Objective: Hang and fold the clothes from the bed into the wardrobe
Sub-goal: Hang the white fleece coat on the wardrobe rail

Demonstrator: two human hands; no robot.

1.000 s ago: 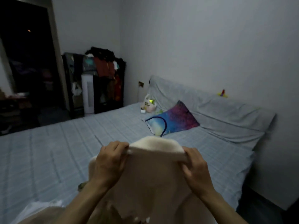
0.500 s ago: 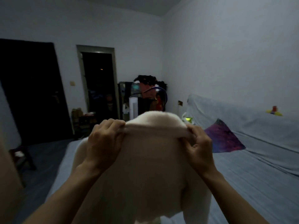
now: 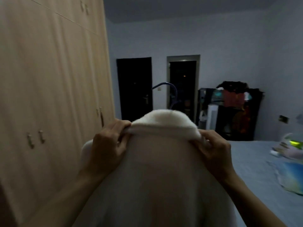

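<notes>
A cream fleece garment (image 3: 157, 174) hangs in front of me on a blue hanger (image 3: 170, 94), whose hook sticks up above the collar. My left hand (image 3: 108, 148) grips the left side of the collar. My right hand (image 3: 214, 151) grips its right side. The light wooden wardrobe (image 3: 49, 95) fills the left of the view with its doors closed. The bed (image 3: 255, 169) with a blue-grey sheet lies at the right.
A colourful pillow (image 3: 291, 176) and a plastic bag (image 3: 288, 148) lie on the bed at the right. A dark rack piled with clothes (image 3: 236, 110) and a white tower fan (image 3: 211, 117) stand by the far wall. Two dark doorways are behind.
The view has swung left from the bed to the wardrobe. Both hands keep their grip on the collar and the garment has risen with them.
</notes>
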